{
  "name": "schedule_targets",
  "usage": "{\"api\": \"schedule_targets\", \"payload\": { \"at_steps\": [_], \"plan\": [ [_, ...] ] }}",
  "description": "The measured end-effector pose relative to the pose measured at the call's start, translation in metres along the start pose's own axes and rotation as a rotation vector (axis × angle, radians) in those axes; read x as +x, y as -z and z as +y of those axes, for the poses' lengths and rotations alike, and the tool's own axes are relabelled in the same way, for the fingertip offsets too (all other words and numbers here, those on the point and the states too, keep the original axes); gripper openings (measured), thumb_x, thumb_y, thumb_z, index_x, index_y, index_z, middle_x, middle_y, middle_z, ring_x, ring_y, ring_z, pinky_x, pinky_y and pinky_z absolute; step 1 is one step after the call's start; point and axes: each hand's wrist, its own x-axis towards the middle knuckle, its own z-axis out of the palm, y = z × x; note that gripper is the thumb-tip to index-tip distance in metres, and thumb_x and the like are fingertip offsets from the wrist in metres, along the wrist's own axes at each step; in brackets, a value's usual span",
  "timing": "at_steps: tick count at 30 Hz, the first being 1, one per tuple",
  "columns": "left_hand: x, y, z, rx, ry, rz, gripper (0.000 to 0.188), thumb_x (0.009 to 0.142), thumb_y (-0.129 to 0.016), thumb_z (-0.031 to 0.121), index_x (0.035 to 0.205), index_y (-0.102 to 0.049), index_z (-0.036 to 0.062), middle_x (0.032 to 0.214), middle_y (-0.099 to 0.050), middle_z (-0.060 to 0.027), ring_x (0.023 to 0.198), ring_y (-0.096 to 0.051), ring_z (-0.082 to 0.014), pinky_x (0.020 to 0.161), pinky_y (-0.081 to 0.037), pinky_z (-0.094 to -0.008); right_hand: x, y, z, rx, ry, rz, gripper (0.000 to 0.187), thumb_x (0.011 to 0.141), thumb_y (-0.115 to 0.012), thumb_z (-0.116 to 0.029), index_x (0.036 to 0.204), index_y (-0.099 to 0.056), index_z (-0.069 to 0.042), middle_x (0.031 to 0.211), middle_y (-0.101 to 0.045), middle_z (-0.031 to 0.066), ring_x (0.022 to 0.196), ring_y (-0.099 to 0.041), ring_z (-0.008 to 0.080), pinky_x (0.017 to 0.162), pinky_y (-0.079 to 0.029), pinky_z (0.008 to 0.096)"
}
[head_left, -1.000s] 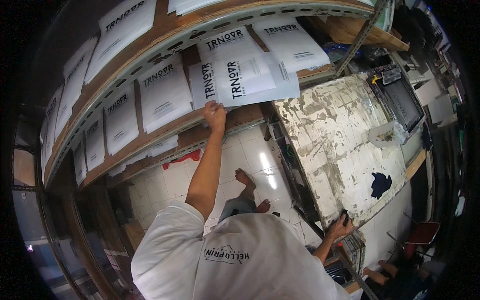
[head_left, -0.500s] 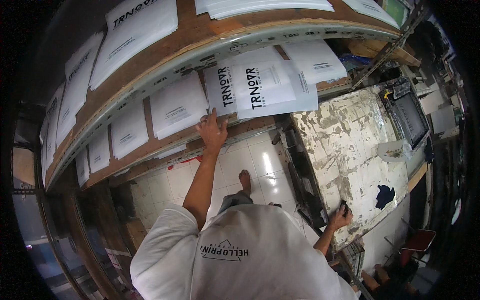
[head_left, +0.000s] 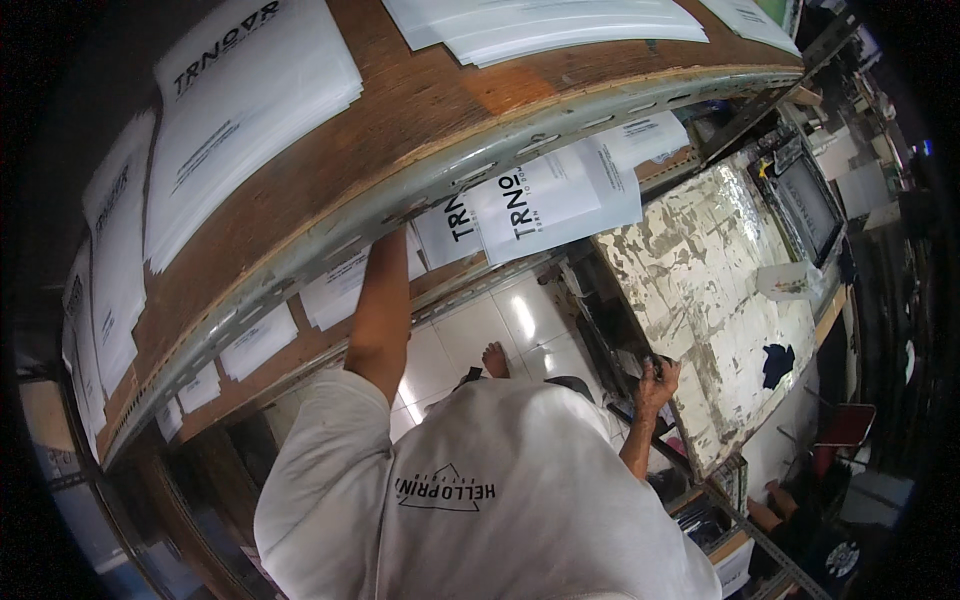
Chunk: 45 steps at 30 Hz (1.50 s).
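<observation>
While the bare left forearm [head_left: 385, 290] passes under a brown wooden upper shelf [head_left: 420, 115] with a perforated grey metal edge, the left hand is out of sight behind that edge; whether its fingers are spread, pressed together or pinching anything cannot be told. Nearest to it, just right of the forearm, a pale translucent sheet printed in black [head_left: 590, 205] lies on the lower shelf and overlaps a greyish printed sheet [head_left: 455, 238]. Its near side juts past the shelf front, probably because it lies askew on the things below, which leaves an edge exposed. White stacks of printed sheets [head_left: 258, 115] lie flat on the upper shelf, presumably to prevent creasing; gaps between some likely keep them separate. The right hand [head_left: 655, 382] is at the left edge of a white tabletop with patchy, flaking paint [head_left: 705, 300], its fingers curled around a small dark object [head_left: 661, 364], kind unclear; the closed hold seems meant simply to retain it. Contact with the tabletop is uncertain. Farther right lies a crumpled navy cloth piece [head_left: 777, 366].
</observation>
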Motion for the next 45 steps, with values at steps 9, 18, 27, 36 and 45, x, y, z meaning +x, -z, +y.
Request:
{"api": "schedule_targets", "payload": {
  "at_steps": [9, 18, 27, 36, 45],
  "plan": [
    [-0.003, 0.002, -0.027, -0.088, 0.142, -0.121, 0.028, 0.091, -0.075, 0.021, 0.111, -0.072, 0.0013, 0.102, -0.075, -0.0150, 0.092, -0.069, -0.0291, 0.081, -0.054, -0.0420, -0.031, 0.012, 0.034, -0.063, -0.213, 0.153, 0.024, 0.087, -0.076, -0.015, 0.098, -0.070, 0.005, 0.092, -0.063, 0.0169, 0.083, -0.060, 0.0312, 0.080, -0.050, 0.0427],
    [-0.022, 0.024, -0.058, -0.393, 0.425, -0.073, 0.030, 0.091, -0.076, 0.022, 0.112, -0.071, 0.0010, 0.103, -0.075, -0.0142, 0.092, -0.068, -0.0276, 0.081, -0.054, -0.0405, -0.011, 0.002, 0.036, -0.039, -0.225, 0.082, 0.023, 0.088, -0.075, -0.014, 0.098, -0.069, 0.006, 0.092, -0.062, 0.0193, 0.087, -0.059, 0.0343, 0.081, -0.047, 0.0435],
    [-0.031, 0.041, -0.078, -0.706, 0.716, -0.018, 0.033, 0.091, -0.077, 0.024, 0.113, -0.070, 0.0007, 0.103, -0.075, -0.0134, 0.092, -0.068, -0.0261, 0.080, -0.054, -0.0390, 0.000, -0.004, 0.051, -0.016, -0.114, 0.086, 0.016, 0.087, -0.072, -0.005, 0.097, -0.067, 0.006, 0.091, -0.058, 0.0135, 0.082, -0.056, 0.0284, 0.072, -0.043, 0.0368],
    [-0.106, 0.107, -0.049, -1.173, 1.043, 0.007, 0.035, 0.090, -0.079, 0.021, 0.116, -0.068, 0.0002, 0.107, -0.074, -0.0126, 0.093, -0.067, -0.0221, 0.077, -0.053, -0.0344, 0.010, 0.006, 0.039, 0.072, -0.266, -0.029, 0.020, 0.089, -0.074, -0.013, 0.098, -0.070, 0.005, 0.093, -0.063, 0.0163, 0.085, -0.057, 0.0258, 0.085, -0.047, 0.0447],
    [-0.170, 0.126, -0.007, -0.776, 0.662, 0.080, 0.058, 0.080, -0.079, 0.001, 0.131, -0.052, -0.0008, 0.098, -0.075, -0.0184, 0.090, -0.072, -0.0274, 0.080, -0.055, -0.0347, 0.048, -0.030, 0.028, 0.156, -0.064, -0.154, 0.022, 0.087, -0.075, -0.012, 0.100, -0.070, 0.006, 0.095, -0.064, 0.0200, 0.093, -0.059, 0.0375, 0.087, -0.046, 0.0449]
  ]
}}
